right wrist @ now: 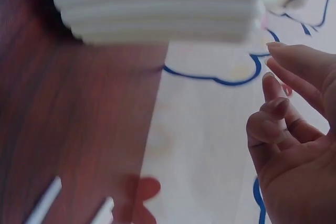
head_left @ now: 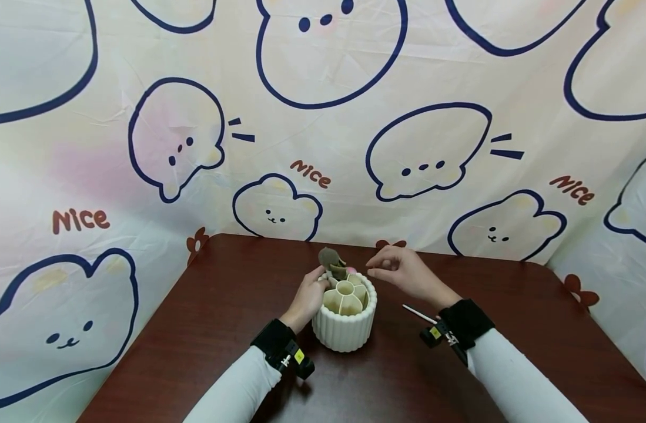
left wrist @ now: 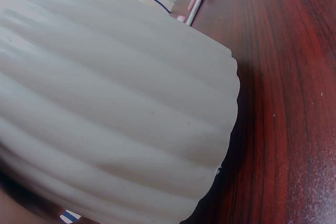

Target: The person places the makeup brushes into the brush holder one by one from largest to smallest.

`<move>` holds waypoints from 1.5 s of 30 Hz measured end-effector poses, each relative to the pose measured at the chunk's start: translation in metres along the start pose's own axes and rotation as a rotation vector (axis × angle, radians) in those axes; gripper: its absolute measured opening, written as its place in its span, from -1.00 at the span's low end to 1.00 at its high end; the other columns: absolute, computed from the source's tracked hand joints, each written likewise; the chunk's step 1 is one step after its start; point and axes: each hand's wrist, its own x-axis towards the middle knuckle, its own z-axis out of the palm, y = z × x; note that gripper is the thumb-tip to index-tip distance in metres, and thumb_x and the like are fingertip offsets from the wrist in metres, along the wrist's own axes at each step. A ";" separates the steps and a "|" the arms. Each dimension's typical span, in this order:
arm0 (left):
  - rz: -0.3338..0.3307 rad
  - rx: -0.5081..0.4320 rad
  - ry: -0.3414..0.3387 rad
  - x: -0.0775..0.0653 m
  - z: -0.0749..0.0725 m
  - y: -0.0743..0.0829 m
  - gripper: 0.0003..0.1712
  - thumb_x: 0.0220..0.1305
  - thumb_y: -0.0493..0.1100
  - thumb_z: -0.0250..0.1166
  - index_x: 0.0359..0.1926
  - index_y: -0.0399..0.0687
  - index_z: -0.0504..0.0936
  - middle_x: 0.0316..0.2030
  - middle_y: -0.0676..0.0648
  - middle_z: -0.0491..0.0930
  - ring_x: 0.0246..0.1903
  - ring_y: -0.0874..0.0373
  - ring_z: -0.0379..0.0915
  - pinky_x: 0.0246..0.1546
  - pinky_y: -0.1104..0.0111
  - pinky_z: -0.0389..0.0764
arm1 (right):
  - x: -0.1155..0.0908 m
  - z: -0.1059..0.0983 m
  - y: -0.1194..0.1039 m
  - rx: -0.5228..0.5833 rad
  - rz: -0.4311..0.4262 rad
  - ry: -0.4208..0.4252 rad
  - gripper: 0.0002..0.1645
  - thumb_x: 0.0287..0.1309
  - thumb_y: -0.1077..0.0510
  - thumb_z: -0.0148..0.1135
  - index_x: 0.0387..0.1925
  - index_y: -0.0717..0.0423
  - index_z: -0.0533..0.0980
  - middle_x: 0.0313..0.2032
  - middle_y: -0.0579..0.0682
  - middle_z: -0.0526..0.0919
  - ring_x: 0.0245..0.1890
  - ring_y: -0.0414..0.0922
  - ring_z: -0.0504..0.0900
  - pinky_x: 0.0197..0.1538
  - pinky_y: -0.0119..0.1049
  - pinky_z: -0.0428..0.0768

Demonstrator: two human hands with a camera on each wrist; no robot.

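Note:
A white ribbed round organizer (head_left: 345, 329), divided inside into flower-like compartments, stands on the table; its ribbed side (left wrist: 121, 98) fills most of the left wrist view. My left hand (head_left: 305, 298) grips its left rim, part of the fingers hidden behind it. A grey-green item (head_left: 331, 261) with a rounded top sticks up at the back of the organizer, close to the left fingertips. Right of the rim, my right hand (head_left: 402, 271) is raised with loosely bent fingers and nothing between them. The right wrist view shows this hand (right wrist: 294, 129) apart from the organizer's rim.
A thin white stick (head_left: 418, 313) shows beside the right wrist. The dark red-brown table (head_left: 238, 294) reaches back to a cloth wall (head_left: 344, 147) printed with cartoon bears. Small cameras are strapped to both wrists.

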 end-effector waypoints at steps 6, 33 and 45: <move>-0.001 -0.010 0.001 0.001 0.000 0.003 -0.34 0.40 -0.31 -0.11 0.51 -0.09 0.34 0.41 -0.15 0.40 0.44 -0.03 0.20 0.45 0.01 0.22 | -0.014 -0.029 0.015 -0.070 0.092 0.017 -0.77 0.36 0.06 0.33 -0.02 0.01 0.69 -0.09 0.00 0.69 -0.11 -0.02 0.63 -0.09 -0.17 0.63; -0.017 0.008 0.009 0.000 0.003 0.002 -0.33 0.39 -0.30 -0.11 0.52 -0.11 0.32 0.43 -0.16 0.37 0.47 -0.03 0.16 0.47 0.02 0.18 | -0.043 -0.020 0.117 -0.261 0.411 -0.051 -0.64 0.37 0.27 0.19 0.10 0.44 0.54 -0.17 0.22 0.65 -0.28 0.01 0.57 -0.21 -0.12 0.59; -0.017 0.004 0.012 0.000 0.001 0.002 -0.35 0.41 -0.29 -0.11 0.51 -0.10 0.34 0.44 -0.14 0.37 0.46 -0.02 0.17 0.46 0.01 0.20 | -0.042 -0.018 0.109 -0.370 0.435 -0.102 -0.70 0.37 0.25 0.13 0.03 0.33 0.60 -0.15 0.19 0.65 -0.32 -0.02 0.54 -0.30 -0.13 0.56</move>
